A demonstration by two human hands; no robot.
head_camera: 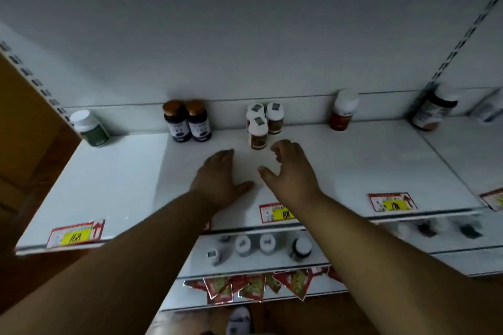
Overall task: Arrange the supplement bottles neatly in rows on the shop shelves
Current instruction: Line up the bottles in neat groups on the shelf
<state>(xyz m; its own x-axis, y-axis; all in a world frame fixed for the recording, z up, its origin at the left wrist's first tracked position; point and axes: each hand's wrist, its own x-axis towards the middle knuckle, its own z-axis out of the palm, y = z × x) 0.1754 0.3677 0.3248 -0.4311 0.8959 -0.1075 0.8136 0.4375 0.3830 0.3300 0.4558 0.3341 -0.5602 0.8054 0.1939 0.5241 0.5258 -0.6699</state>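
White shelf [353, 166] carries everything. Left hand [217, 179] flat, palm down on shelf mid-front, fingers straight, empty. Right hand [291, 168] hovers beside it, fingers loosely curled, released, just short of the white-capped bottle trio [262, 124] at rear centre. Two dark bottles [187, 122] left of trio; green bottle [91, 128] rear-left corner.

Both bare forearms are being extended forward and slightly inward from the lower corners of the view. The left hand [217, 179] is being held palm down, fingers straight and together, thumb spread to the right. The right hand [290, 168] is being held just beside it, fingers loosely curled, thumb spread leftward; nothing is being gripped.
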